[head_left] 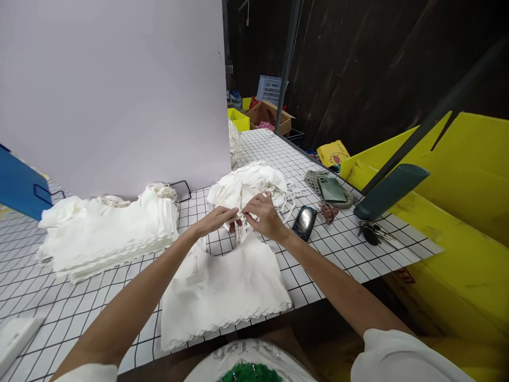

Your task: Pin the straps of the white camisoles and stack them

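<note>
On the gridded desk, the left hand and right hand are pinching a white top's strap, fingers closed on it.

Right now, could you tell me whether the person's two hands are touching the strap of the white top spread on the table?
Touching. The head view shows the left hand and right hand pinching the strap of the white top between their fingertips.

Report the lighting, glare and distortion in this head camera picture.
Head view: bright, even light on the white garment and gridded table; dark background; glare on the black phone; wide-angle bending at edges; both hands, left hand and right hand, sharp.
</note>
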`<state>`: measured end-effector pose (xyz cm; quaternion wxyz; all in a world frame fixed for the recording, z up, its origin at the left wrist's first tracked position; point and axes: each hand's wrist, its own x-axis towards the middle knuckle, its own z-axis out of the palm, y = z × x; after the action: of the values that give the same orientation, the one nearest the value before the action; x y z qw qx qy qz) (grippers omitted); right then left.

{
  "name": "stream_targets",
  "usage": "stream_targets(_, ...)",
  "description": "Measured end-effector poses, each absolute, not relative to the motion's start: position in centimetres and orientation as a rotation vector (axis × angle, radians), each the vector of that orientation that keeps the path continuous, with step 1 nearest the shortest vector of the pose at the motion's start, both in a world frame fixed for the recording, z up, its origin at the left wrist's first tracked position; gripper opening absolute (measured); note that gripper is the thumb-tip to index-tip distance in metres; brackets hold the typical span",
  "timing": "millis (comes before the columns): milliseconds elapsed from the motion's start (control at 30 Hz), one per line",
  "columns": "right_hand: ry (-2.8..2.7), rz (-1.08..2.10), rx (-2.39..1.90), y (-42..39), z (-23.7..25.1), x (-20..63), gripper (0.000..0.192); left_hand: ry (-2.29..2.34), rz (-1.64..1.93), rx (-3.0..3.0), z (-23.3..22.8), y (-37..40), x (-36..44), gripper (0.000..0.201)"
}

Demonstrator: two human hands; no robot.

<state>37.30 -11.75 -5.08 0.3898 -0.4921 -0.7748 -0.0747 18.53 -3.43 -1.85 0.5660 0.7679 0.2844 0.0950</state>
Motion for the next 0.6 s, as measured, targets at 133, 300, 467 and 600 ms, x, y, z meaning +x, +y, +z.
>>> stream_targets(133,-1.923,-0.164,-1.070,-12.0,-5.7,36.9,0.017,0.614,0.095,1.248,-2.6,-5.4,17.5,0.058)
stream_targets(300,-1.822,-0.051,-0.980,-12.6,-6.3,36.5,0.017,0.660,0.303,0.972,-4.2,-8.5,16.9,0.037)
stream_targets(467,-1.766,0.029,-1.041,-13.2,-7.1,37.4,0.016,0.758,0.367,1.051,-4.2,-11.5,14.4,0.036)
stream_targets(600,-1.694,0.075,-1.085,-13.4,-7.7,38.0,0.015,0.839,0.382,1.112,-4.3,-12.8,12.8,0.039)
